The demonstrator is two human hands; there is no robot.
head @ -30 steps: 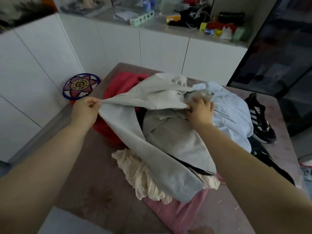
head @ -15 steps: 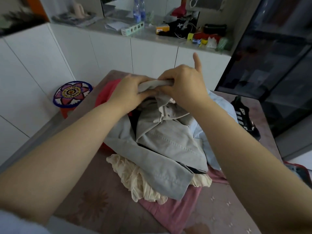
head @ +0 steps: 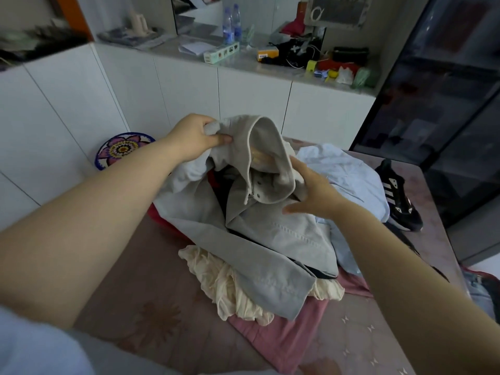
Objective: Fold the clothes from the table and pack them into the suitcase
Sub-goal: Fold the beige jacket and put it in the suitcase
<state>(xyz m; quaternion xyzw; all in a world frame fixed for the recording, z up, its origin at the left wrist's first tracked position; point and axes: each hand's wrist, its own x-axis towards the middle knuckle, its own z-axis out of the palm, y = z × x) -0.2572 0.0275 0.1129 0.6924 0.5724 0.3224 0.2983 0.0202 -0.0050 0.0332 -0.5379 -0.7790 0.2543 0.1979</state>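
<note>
On the table [head: 130, 307], a pink cloth [head: 284, 339] lies at lower centre, with a cream garment [head: 224, 282] bunched on it. The grey jacket [head: 270, 239] drapes over the pile in mid-frame. The right hand [head: 311, 196], fingers spread, touches the jacket's raised collar. Higher up, left of centre, the left hand [head: 194, 139] pinches the jacket's top edge and holds it up. A blue shirt [head: 346, 174] and a black shoe [head: 397, 196] lie at right. A cluttered counter [head: 173, 50] runs across the top.
</note>
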